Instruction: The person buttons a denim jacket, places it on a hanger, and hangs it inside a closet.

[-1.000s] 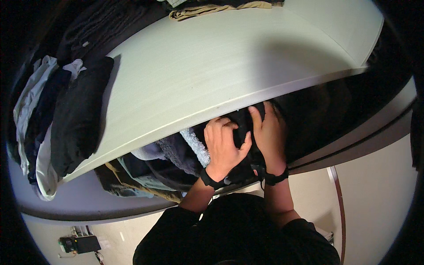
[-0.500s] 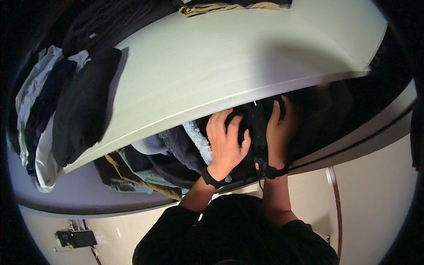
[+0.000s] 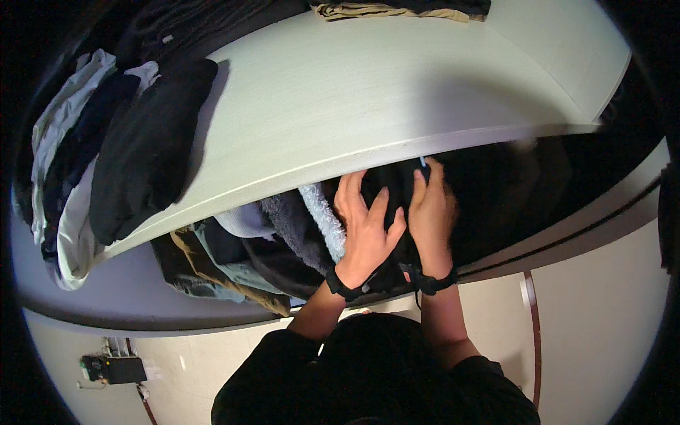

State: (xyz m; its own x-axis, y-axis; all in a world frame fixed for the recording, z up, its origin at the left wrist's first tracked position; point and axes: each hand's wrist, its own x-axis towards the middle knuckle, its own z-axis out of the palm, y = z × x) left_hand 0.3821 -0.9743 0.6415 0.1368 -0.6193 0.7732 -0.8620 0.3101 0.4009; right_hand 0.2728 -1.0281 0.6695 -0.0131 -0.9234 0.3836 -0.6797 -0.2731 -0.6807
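Below the shelf edge, my left hand lies against black folded clothing, its fingers spread and thumb out. My right hand is on the other side of that dark cloth, fingers loosely bent, thumb a little apart from them. Their tips press at the cloth near a small pale strip. Dark shadow hides how deep the fingers reach. Just left of my left hand stands a fluffy light-blue garment, beside a fuzzy grey one. Black bands circle both wrists.
A white shelf overhangs the clothes. On its left stand folded garments, a dark one nearest. Beige and black folded cloth lies at the back. Brown and blue-grey clothes fill the lower left. A black device is on the floor.
My right hand has moved left, closer to my left hand, with its thumb and fingers less spread. My left hand stays nearly in place. The view has shifted slightly.
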